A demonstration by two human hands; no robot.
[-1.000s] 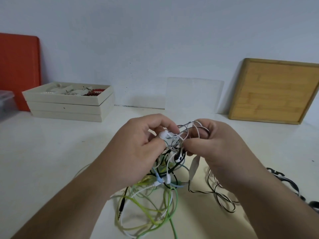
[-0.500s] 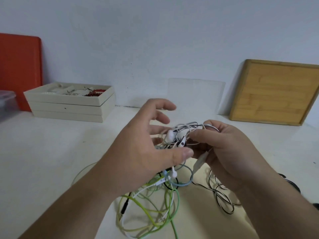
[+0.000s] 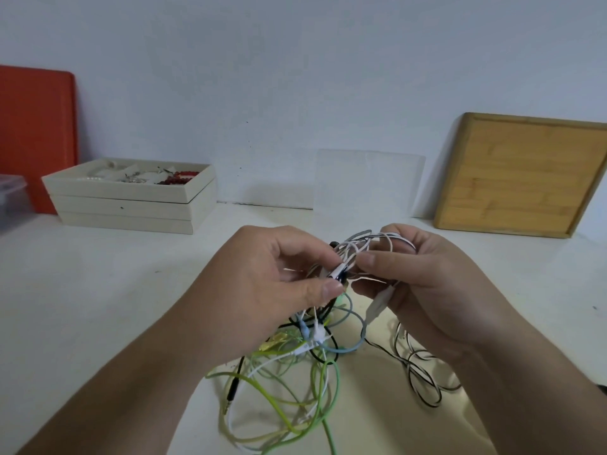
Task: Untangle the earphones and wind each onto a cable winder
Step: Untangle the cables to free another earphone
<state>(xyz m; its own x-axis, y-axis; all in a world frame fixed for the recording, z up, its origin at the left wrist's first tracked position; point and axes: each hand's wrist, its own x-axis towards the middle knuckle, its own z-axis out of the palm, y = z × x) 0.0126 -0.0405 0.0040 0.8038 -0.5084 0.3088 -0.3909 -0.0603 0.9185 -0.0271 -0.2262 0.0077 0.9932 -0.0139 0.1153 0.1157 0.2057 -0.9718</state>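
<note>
Since half a second earlier the left hand had curled its spread fingers back in, so that thumb and fingertips again pinched the knot of cords, and the bundle had lifted slightly toward the right. The right hand gripped the same bundle from the other side, its fingers bent round white and black-and-white loops, with a white inline remote hanging just below its thumb. The earphones were one tangle held above the table, the rest trailing down onto it between the forearms. By colour, about five cords could be told apart: green, yellow-green, pale blue, white, and a black-and-white pair lying under the right wrist; the exact count was unclear in the knot. One black plug with a gold tip lay on the table near the left forearm. No brand, label or writing could be read on anything. At the back, three stacked cream trays held small items, among them red beads, too small to make out further. One orange board stood at the far left, one clear sheet leaned on the wall in the middle, one wooden board at the right, and a clear box sat at the left edge.
</note>
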